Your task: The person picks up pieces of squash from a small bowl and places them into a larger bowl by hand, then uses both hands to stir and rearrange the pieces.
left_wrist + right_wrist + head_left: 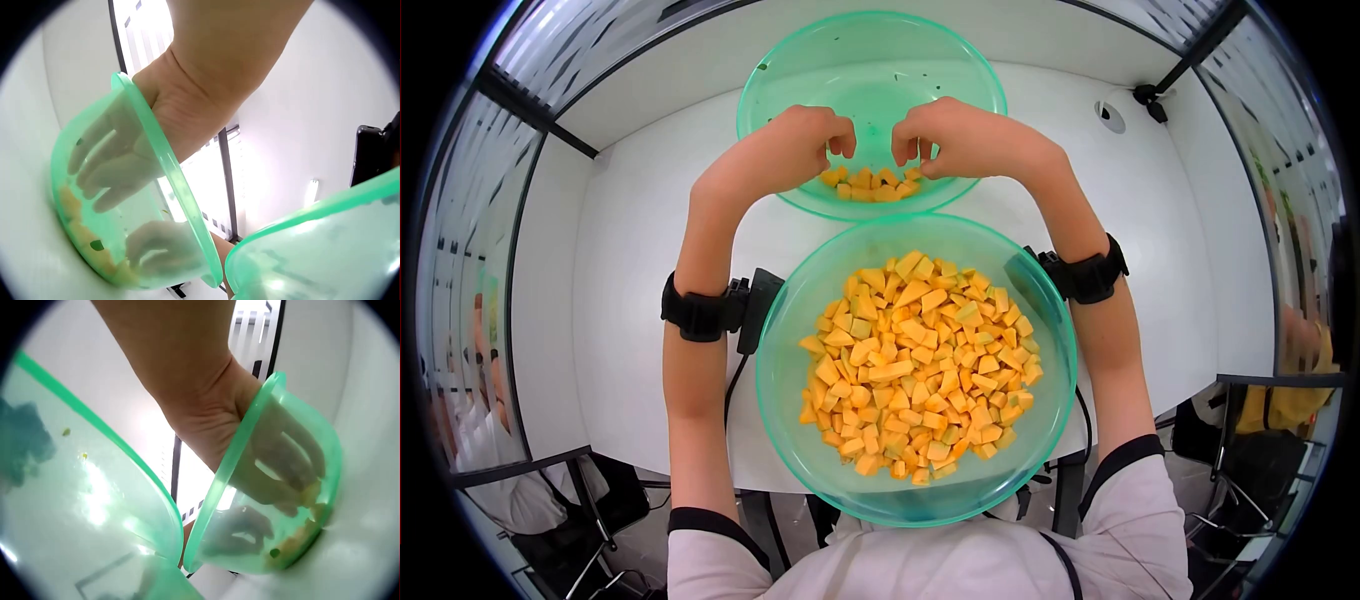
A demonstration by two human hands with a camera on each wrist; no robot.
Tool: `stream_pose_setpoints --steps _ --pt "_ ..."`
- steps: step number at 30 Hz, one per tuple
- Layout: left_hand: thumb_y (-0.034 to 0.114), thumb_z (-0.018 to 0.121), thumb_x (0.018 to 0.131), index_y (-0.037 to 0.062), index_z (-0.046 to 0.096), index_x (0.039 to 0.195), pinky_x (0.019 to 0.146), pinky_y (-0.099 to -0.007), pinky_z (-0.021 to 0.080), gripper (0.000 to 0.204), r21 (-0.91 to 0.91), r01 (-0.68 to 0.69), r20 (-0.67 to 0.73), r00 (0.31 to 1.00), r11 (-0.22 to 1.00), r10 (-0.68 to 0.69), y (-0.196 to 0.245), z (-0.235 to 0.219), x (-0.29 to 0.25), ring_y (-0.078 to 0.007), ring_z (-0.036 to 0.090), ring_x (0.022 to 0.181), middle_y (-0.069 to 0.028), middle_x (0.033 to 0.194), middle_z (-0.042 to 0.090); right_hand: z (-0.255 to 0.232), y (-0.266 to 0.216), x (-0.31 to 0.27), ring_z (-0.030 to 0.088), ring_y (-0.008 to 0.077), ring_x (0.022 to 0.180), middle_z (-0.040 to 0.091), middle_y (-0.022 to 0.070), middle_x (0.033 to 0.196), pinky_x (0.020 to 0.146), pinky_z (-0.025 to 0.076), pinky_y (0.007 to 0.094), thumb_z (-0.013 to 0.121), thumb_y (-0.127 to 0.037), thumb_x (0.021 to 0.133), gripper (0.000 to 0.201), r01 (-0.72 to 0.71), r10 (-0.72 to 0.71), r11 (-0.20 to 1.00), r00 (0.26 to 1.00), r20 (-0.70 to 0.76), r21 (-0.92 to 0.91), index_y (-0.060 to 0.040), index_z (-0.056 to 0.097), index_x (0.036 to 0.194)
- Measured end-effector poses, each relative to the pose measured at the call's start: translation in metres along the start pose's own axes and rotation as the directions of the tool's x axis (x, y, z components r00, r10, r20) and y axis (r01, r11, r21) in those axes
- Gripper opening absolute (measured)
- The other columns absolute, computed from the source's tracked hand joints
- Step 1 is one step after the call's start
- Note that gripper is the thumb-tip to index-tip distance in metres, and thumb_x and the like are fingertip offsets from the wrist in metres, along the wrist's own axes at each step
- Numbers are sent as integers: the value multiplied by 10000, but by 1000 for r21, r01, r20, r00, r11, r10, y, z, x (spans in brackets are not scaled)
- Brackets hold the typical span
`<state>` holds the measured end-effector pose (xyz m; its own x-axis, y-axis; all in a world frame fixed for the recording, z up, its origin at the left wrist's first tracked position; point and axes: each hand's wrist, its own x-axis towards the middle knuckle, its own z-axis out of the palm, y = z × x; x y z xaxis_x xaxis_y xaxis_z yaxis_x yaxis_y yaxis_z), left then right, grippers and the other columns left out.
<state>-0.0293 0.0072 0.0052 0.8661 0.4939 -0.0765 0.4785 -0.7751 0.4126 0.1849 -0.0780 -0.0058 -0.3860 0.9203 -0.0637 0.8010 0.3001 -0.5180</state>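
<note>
A far green see-through bowl [870, 95] holds a small cluster of orange pumpkin chunks [868, 188] along its near side. My left hand [792, 145] reaches over its rim from the left, fingers loosely bent downward. Through the bowl wall in the left wrist view, the fingers [100, 165] look spread, with nothing between them. Across from it, my right hand [965, 140] dips in from the right. The right wrist view shows its thumb and fingertips pinching one pumpkin chunk [310, 494], blurred by the bowl wall. Small dark green scraps [97, 245] cling to the bowl.
A nearer, larger green bowl [772, 400] stands between my forearms, heaped with pumpkin chunks [920, 370]. Its far rim lies close to the far bowl. The white table [640, 220] has upright panels at the back and sides. A cable hole [1109, 117] sits at the back right.
</note>
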Motion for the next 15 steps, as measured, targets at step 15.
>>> stream_pose_setpoints --steps 15 --pt "35 663 744 42 636 946 659 -345 486 204 99 162 157 972 982 -176 10 -2 0 -230 591 742 -84 844 635 -1 -3 1 602 207 818 627 84 899 686 512 338 578 26 702 208 -23 22 999 1000 -13 -26 -31 615 899"
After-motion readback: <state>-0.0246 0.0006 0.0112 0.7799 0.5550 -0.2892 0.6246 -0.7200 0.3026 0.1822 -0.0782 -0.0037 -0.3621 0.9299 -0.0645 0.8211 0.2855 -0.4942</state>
